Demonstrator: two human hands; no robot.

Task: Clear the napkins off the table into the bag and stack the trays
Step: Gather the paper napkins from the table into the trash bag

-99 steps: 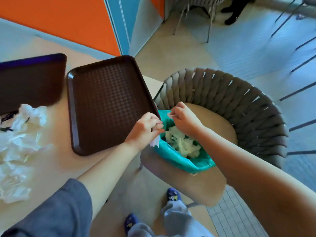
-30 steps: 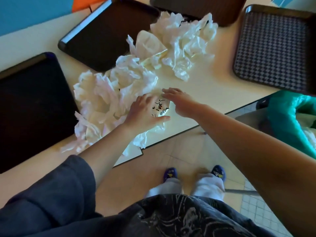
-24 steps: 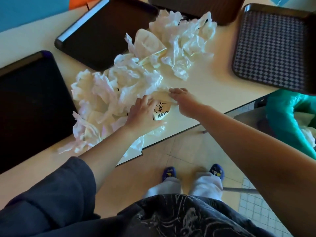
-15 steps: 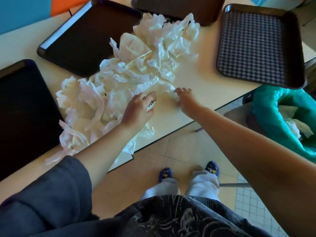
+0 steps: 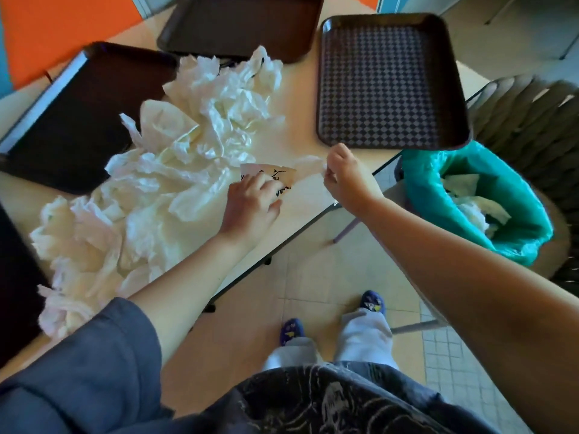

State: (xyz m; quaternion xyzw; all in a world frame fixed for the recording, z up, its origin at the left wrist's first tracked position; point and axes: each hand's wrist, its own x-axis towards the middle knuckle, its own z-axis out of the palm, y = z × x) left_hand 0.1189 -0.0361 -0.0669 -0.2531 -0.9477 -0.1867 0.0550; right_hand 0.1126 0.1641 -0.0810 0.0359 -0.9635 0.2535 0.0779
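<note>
A big heap of crumpled white napkins (image 5: 163,183) covers the middle of the beige table (image 5: 300,89). My left hand (image 5: 250,205) grips a napkin with black writing (image 5: 275,178) at the heap's right end. My right hand (image 5: 347,177) pinches a white napkin (image 5: 308,162) just right of it, near the table edge. Dark brown trays lie around the heap: a checkered one (image 5: 388,79) at the right, one at the back (image 5: 244,23), one at the left (image 5: 78,117). The teal bag (image 5: 438,170) with napkins inside sits open on a chair at the right.
A woven grey chair (image 5: 532,120) holds the bag, right of the table corner. Another dark tray (image 5: 15,292) lies at the far left edge. My feet (image 5: 332,324) stand on the tiled floor below the table edge. An orange wall (image 5: 62,26) is behind.
Both hands left the bag and came to the napkin heap. In the last half second the right hand lifted a white napkin rightward, and the left hand took hold of the written napkin.
</note>
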